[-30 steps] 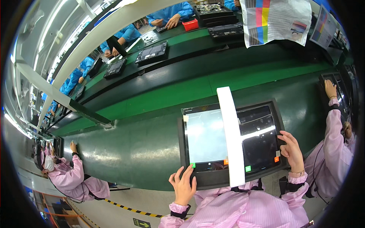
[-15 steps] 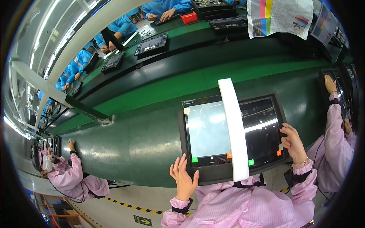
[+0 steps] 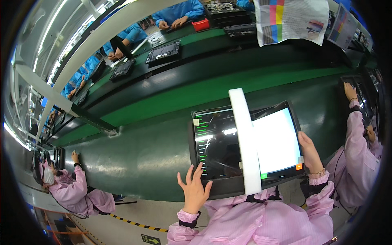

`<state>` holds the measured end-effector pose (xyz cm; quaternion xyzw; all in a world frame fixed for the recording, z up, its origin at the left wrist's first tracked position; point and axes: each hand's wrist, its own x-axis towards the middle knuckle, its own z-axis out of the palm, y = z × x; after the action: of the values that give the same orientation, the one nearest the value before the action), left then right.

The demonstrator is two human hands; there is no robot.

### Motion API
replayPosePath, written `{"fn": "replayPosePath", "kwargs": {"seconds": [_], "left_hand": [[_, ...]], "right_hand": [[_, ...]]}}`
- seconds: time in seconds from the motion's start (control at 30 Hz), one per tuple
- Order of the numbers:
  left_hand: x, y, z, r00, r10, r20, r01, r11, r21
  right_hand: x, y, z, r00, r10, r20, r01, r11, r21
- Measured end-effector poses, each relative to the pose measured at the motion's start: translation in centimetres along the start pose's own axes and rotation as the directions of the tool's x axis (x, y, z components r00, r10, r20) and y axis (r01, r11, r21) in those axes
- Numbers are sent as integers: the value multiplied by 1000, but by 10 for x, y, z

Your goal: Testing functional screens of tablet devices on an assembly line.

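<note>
Two tablets lie side by side in a black tray point(image 3: 222, 184), divided by a long white foam strip point(image 3: 246, 143). The left tablet point(image 3: 218, 149) has a dark screen with small green text lines down its left side. On the right tablet point(image 3: 275, 141) the screen is bright white, with green and orange patches along the bottom. My left hand point(image 3: 194, 190) is spread, its fingertips over the left tablet's lower left corner. At the right tablet's right edge, my right hand point(image 3: 311, 155) grips with curled fingers, partly hidden behind that edge.
A dark green bench point(image 3: 151, 159) stretches to both sides. Co-workers in pink sit at left point(image 3: 73, 188) and right point(image 3: 357, 151). Across a raised ledge, people in blue work beside opened devices point(image 3: 163, 53) and a red bin point(image 3: 201, 25). A printed sheet point(image 3: 292, 22) hangs at the back.
The left screen went from pale to dark with green text; the right went from dark to white. My left fingers moved onto the left tablet's corner. My right hand closed around the right tablet's edge.
</note>
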<state>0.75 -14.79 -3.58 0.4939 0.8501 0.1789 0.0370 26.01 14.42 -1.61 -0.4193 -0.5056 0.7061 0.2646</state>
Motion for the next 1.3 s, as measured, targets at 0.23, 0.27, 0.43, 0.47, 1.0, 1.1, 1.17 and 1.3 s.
{"fn": "replayPosePath", "kwargs": {"seconds": [0.23,0.27,0.43,0.47,1.0,1.1,1.17,1.3], "left_hand": [[15,18,-13,987,23,-158,-50,984,-170],[21,25,-11,984,47,-171,-79,980,-184],[45,90,-13,974,210,88,74,76,-994],[46,97,-17,922,329,205,256,-120,-959],[142,259,-20,600,781,172,481,-181,-858],[130,241,-27,657,714,242,519,-196,-832],[123,223,-30,717,632,293,534,-227,-815],[105,181,-44,820,409,400,533,-293,-793]], "right_hand": [[-7,-12,-6,986,-146,-76,152,985,82],[-15,-29,-3,982,-160,-97,169,980,104],[-48,-63,-3,906,-364,-214,406,891,204],[-55,-65,6,893,-412,-181,447,858,253],[-44,-112,31,742,-662,-105,658,749,-78],[-46,-117,37,723,-670,-167,659,742,-124],[-61,-128,50,776,-615,-143,621,784,3],[-36,-115,53,779,-621,-85,609,719,334]]}}
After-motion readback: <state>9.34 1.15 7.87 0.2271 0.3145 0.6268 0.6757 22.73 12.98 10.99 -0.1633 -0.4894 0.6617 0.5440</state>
